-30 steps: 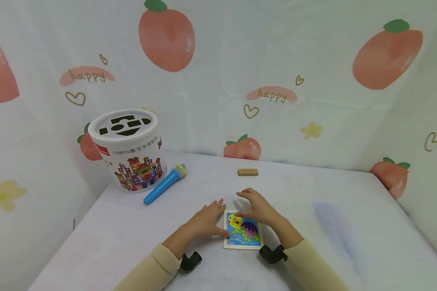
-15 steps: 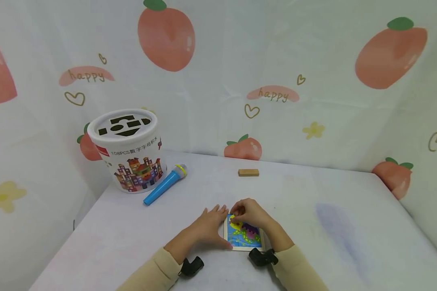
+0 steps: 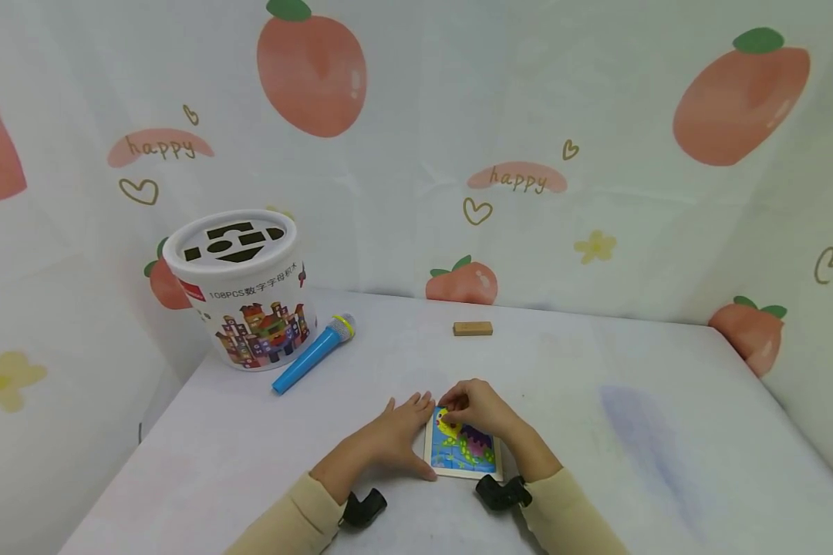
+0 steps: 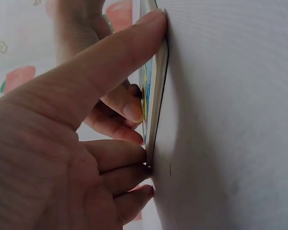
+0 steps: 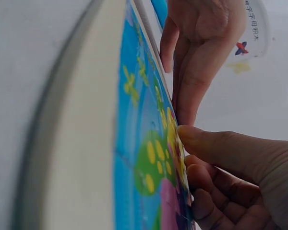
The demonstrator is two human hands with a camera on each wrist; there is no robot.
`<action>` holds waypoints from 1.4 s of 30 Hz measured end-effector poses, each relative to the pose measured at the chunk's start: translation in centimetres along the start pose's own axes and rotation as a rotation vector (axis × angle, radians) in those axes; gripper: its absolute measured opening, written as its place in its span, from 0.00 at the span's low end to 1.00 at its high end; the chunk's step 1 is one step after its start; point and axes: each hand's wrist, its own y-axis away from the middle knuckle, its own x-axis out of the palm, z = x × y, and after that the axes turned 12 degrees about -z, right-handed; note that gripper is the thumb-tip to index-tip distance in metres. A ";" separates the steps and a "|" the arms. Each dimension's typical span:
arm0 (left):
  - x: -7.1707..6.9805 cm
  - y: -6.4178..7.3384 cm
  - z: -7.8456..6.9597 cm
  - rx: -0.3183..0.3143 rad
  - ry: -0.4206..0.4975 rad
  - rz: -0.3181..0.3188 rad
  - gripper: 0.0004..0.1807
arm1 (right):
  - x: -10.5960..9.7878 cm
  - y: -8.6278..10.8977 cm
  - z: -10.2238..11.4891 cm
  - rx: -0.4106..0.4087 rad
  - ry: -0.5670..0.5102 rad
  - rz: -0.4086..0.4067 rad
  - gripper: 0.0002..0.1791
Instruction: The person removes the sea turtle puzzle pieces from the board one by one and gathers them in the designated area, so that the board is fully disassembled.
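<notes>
A small framed jigsaw puzzle (image 3: pixel 463 447) lies flat on the table, with a yellow-headed turtle on blue and a pale wooden frame. My left hand (image 3: pixel 397 438) steadies its left side: the fingers are straight against the edge, and the thumb touches the near left corner. Over the far part of the picture, my right hand (image 3: pixel 484 408) pinches at a puzzle piece by the turtle's head with bent thumb and fingers. The right wrist view shows its thumb (image 5: pixel 201 139) on the picture surface. Whether the piece is raised cannot be seen. The right hand covers the puzzle's far right part.
A white bucket (image 3: pixel 243 289) with shaped holes in its lid stands at the back left. Beside it lies a blue toy microphone (image 3: pixel 314 354). A small wooden block (image 3: pixel 473 328) sits farther back, beyond the hands. A printed curtain (image 3: pixel 389 193) hangs behind the table.
My right hand has come down from above the puzzle, and its spread fingers have closed in near the turtle's head. My left hand has shifted slightly nearer along the puzzle's left edge.
</notes>
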 end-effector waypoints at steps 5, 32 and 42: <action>0.0 0.0 -0.1 -0.010 0.038 -0.029 0.52 | 0.1 0.0 0.0 0.016 0.004 -0.011 0.08; -0.6 0.2 0.4 0.141 0.059 0.084 0.21 | 0.1 0.4 0.4 -0.009 -0.041 0.011 0.10; -0.7 0.2 0.3 0.158 0.052 0.079 0.21 | 0.8 0.2 0.6 0.066 -0.014 -0.022 0.07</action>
